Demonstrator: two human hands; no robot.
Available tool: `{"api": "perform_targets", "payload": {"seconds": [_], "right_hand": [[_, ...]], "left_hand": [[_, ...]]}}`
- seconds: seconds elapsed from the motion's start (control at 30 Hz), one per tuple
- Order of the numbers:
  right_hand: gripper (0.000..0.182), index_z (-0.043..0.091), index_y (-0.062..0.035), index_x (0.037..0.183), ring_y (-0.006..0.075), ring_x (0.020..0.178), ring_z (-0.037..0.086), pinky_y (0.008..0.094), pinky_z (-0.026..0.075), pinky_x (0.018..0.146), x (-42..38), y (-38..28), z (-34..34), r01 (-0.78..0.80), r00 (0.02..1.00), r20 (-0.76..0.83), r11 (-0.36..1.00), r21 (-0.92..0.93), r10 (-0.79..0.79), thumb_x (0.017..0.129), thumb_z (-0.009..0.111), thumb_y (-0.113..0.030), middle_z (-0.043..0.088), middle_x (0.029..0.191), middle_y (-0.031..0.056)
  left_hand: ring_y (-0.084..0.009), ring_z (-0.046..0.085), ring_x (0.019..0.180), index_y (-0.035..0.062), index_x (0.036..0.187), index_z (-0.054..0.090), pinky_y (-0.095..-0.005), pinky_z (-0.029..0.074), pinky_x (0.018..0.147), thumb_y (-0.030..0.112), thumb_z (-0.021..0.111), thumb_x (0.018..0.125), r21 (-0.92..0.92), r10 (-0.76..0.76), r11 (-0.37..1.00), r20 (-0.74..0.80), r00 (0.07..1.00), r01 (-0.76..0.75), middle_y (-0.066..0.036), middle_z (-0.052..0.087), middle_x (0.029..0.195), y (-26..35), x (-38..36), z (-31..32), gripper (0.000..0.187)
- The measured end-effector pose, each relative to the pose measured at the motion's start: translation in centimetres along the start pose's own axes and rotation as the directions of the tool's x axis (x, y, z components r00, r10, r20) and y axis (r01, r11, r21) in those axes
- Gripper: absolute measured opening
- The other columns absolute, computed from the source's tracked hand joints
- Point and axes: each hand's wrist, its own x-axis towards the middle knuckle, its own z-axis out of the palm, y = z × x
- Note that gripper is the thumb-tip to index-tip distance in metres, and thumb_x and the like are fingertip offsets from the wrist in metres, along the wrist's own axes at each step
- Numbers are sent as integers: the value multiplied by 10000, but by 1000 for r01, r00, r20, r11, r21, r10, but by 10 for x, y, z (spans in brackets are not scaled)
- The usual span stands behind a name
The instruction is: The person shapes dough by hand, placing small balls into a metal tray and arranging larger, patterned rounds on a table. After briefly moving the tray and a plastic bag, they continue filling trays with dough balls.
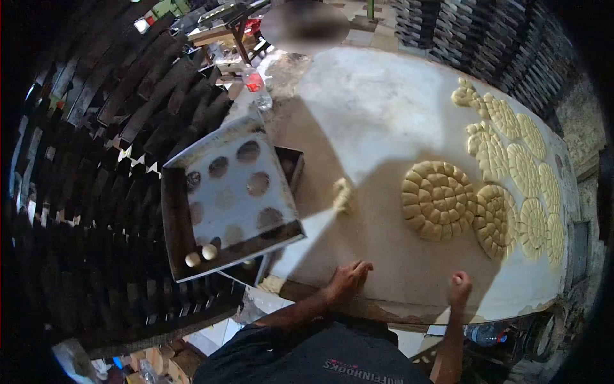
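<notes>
My left hand (348, 279) is over the near edge of the table (384, 281), its fingers bent and pressed together; what they hold, if anything, is hidden. To its right, my right hand (459, 288) is a closed fist with a small pale spot at its top, too small to name. Beyond my left hand lies a small twisted piece of dough (343, 196). A large round of scored dough pieces (437, 200) rests on the table past my right hand, and a second round (495, 221) touches it on the right.
Several more dough rounds (524, 169) line the right side. At the left, a tilted tray (233, 253) holds two dough balls (209, 251) and overlaps another tray (291, 163). Behind stand a plastic bottle (261, 96) and a person with a blurred head. Dark stacked racks flank the table.
</notes>
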Motion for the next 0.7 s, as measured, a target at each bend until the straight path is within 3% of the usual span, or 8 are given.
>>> {"api": "perform_targets", "payload": {"seconds": [0.03,0.07,0.23,0.3,0.4,0.5,0.63,0.7], "right_hand": [[277,577,-21,903,259,815,590,390,492,734,0,3,-4,-376,926,130,844,384,354,965,490,-276,613,885,109],[303,595,-37,915,210,755,607,342,517,656,5,-2,-5,-651,735,381,427,627,561,978,479,-310,624,875,82],[261,615,-43,1026,143,682,628,280,507,589,37,-224,55,-661,708,614,22,750,347,958,546,-285,649,828,79],[298,607,-18,1047,174,700,640,319,502,602,43,-270,91,-462,870,481,517,721,107,965,529,-294,644,781,88],[314,584,7,1004,243,667,638,377,491,595,47,-298,103,-139,981,191,849,510,46,962,529,-299,626,733,134],[253,556,2,942,385,669,662,442,510,596,50,-309,72,-49,993,118,903,426,-2,937,552,-250,616,715,217],[275,522,-17,856,368,655,658,439,508,591,36,-268,69,20,999,32,943,332,-32,926,590,-275,612,702,195],[331,519,-19,858,347,610,641,420,500,570,27,-227,71,125,985,-147,959,253,-90,921,616,-329,586,669,187]], "left_hand": [[-318,667,784,63,1025,623,-424,543,704,130,587,918,-113,-156,978,142,977,173,-131,678,874,-3,0,-19,131],[-329,687,745,60,1064,637,-429,552,694,186,596,942,-241,-190,940,214,958,240,-134,693,890,-5,3,-34,180],[-310,697,797,59,1122,651,-398,554,714,204,633,923,-263,35,965,129,991,1,-159,699,936,2,26,-76,247],[-310,698,805,58,1129,655,-390,555,717,202,640,919,-298,51,954,77,996,-26,-166,700,942,7,28,-93,255],[-333,690,817,47,1156,638,-391,551,711,190,643,915,-406,-65,913,-32,997,46,-170,689,954,3,31,-108,280],[-363,667,832,45,1167,615,-400,539,711,148,643,899,-565,-230,808,-37,973,169,-165,669,956,10,24,-88,289],[-407,597,880,36,1060,574,-502,471,769,111,538,919,-66,-241,967,91,966,248,-186,601,949,33,24,-55,163],[-434,573,881,34,996,535,-529,447,774,137,488,943,-176,-20,983,185,983,53,-208,568,947,37,20,-35,124]]}}
